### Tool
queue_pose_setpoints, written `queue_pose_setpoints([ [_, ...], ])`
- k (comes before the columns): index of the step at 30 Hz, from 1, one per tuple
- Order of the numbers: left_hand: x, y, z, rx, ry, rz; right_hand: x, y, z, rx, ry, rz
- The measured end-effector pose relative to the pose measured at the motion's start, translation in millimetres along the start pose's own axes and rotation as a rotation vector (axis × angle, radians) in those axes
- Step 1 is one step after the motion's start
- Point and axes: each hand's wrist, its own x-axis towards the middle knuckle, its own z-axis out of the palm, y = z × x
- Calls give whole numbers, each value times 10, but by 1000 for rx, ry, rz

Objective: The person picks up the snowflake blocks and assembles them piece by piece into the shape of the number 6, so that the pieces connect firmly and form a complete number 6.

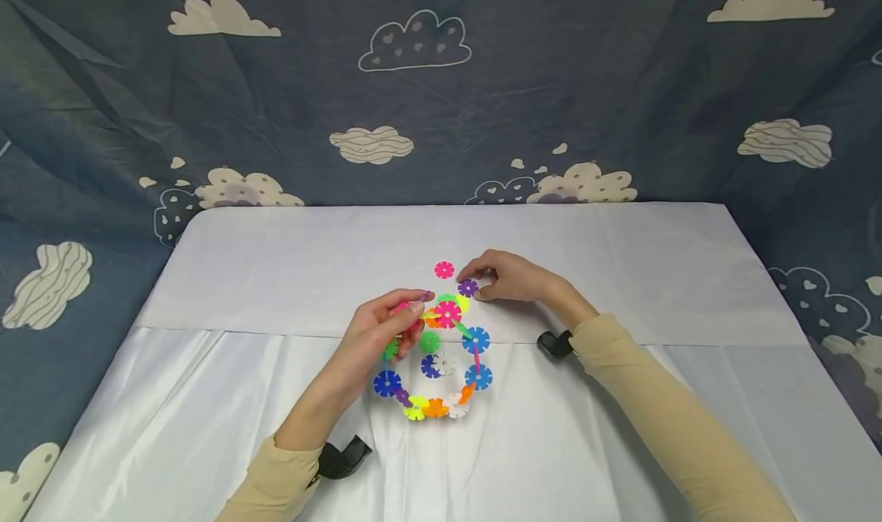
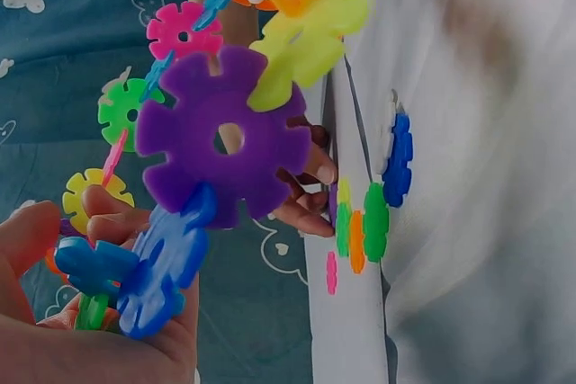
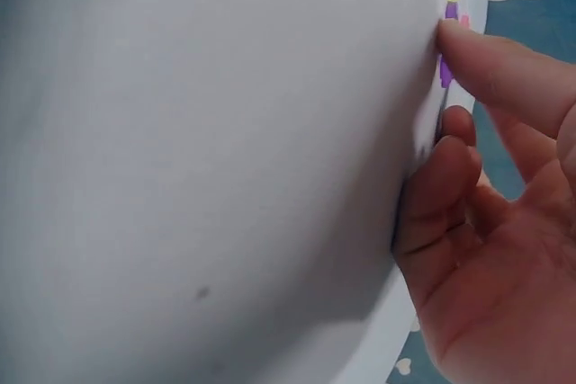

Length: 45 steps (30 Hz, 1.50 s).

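My left hand (image 1: 375,331) grips a ring of interlocked, multicoloured flower-shaped discs by its upper left part. From the hand the ring hangs down, with a dark blue disc (image 1: 387,383) at the left and an orange disc (image 1: 436,408) at the bottom. In the left wrist view a large purple disc (image 2: 193,137) of the ring is close to the camera, beside the fingers of the left hand (image 2: 99,312). My right hand (image 1: 513,277) has thumb and fingertips at the edges of a loose purple disc (image 1: 468,288) on the table. In the right wrist view the thumb touches that purple disc (image 3: 446,71).
A loose pink disc (image 1: 444,270) lies just beyond the purple one. Green (image 1: 430,343), dark blue (image 1: 430,367) and several other discs lie on the white cloth (image 1: 586,445), near or behind the ring. A dark cloth with cloud prints (image 1: 413,109) hangs behind the table.
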Motion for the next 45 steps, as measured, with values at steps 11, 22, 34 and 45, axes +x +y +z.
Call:
queue_pose_setpoints([
  [11, -7, -26, 18, 31, -9, 7, -47, -32, 29, -7, 12, 55],
  [22, -52, 12, 54, 217, -26, 126, -513, -387, 44, 183, 319, 24],
  [34, -202, 165, 162, 400, -67, 332, -1181, -1059, 214, 490, 532, -216],
  [45, -246, 194, 202, 382, -74, 343, -1209, -1204, 351, 442, 623, -322],
])
